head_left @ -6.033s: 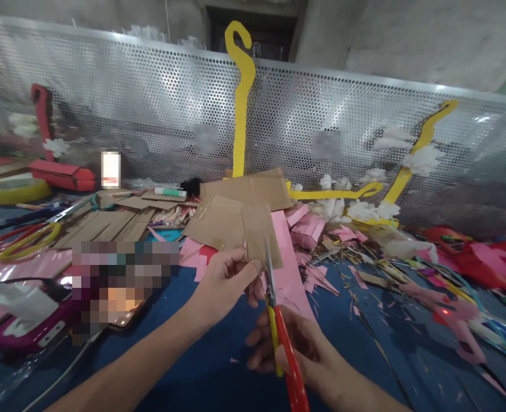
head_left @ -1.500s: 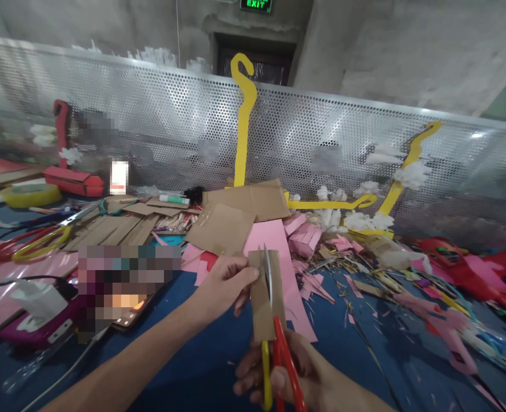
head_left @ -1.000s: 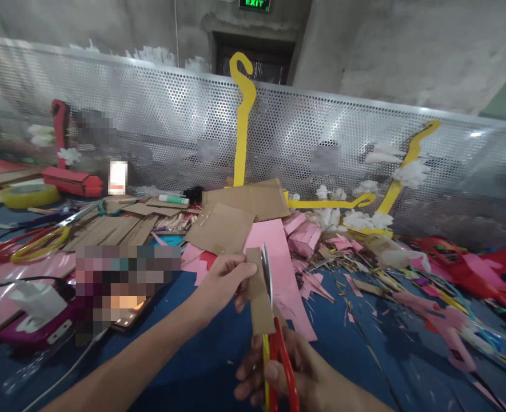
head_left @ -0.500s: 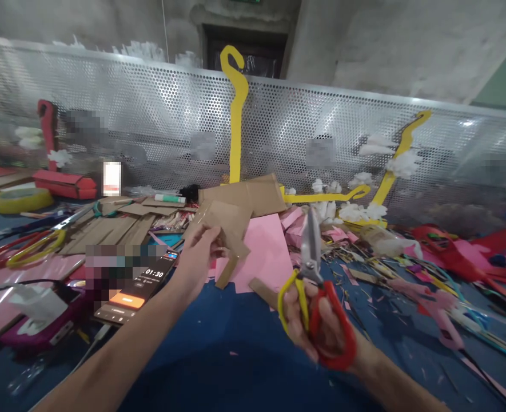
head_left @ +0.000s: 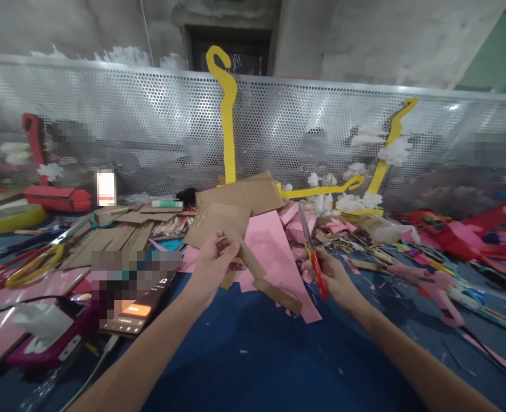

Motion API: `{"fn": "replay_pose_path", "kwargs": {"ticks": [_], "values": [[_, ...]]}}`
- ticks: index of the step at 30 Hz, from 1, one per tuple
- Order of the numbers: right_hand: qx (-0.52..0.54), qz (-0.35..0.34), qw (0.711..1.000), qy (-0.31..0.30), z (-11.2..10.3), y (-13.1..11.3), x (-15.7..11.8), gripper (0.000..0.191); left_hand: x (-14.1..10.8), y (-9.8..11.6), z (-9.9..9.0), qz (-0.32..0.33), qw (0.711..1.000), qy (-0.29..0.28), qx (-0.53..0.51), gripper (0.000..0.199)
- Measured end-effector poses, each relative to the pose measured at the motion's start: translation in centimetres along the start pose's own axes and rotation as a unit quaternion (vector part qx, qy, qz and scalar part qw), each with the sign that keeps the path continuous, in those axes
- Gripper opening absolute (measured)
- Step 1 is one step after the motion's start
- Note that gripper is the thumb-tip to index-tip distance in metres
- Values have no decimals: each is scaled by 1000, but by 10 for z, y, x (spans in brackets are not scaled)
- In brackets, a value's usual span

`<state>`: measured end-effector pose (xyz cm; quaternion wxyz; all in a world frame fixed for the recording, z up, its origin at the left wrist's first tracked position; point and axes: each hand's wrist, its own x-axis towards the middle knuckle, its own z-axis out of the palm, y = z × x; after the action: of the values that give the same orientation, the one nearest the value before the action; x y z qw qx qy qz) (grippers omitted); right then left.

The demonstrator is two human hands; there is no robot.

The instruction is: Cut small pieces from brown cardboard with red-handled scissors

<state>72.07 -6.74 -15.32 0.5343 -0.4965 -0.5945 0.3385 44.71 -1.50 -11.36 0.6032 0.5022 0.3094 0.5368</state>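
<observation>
My left hand (head_left: 218, 260) is closed in a pinch on a narrow brown cardboard strip (head_left: 251, 260), which slants down to the right. The strip's lower end overlaps or meets another cardboard strip (head_left: 281, 294) lying over pink paper (head_left: 270, 234). My right hand (head_left: 332, 274) is wrapped round the red and yellow handles of scissors (head_left: 318, 274). Their blades point up and away from me, seen nearly edge-on and looking closed. Just beyond my left hand lies a flat cardboard piece (head_left: 218, 220). The fingertips of both hands are partly hidden.
A yellow hook-topped upright (head_left: 228, 126) stands behind a cardboard sheet (head_left: 242, 193), before a perforated metal panel (head_left: 150, 126). To the left are a phone (head_left: 139, 309), a purple power strip (head_left: 51, 343) and more scissors (head_left: 36, 266). A pink glue gun (head_left: 437, 289) lies right, among scraps.
My left hand has come nearer and lower, bringing the cardboard strip over the pink paper. My right hand has turned the scissors edge-on and moved slightly up. The view has shifted a little.
</observation>
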Motion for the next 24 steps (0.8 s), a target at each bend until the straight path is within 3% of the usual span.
{"fn": "replay_pose_path", "kwargs": {"ticks": [4,6,10,13,16,19,24], "values": [[-59,0,998,-27,3,-4,-11,45,-2,4,-1,-2,1000,-22,-14,45],[-66,5,997,-29,3,-5,-14,47,-1,5,-2,-12,999,-34,2,34],[-55,11,997,-44,5,-4,-17,46,4,2,-3,-16,1000,-5,24,21],[-49,18,998,-45,7,-6,-20,45,4,0,-1,-33,999,8,-37,28],[-49,17,997,-55,8,-13,-23,43,2,-2,3,-40,996,-31,-77,41],[-65,3,996,-63,10,-20,-26,39,-2,-5,6,-64,993,-75,-72,22],[-87,23,994,-61,15,-26,-27,48,-6,-5,8,-98,990,-84,-65,11]]}}
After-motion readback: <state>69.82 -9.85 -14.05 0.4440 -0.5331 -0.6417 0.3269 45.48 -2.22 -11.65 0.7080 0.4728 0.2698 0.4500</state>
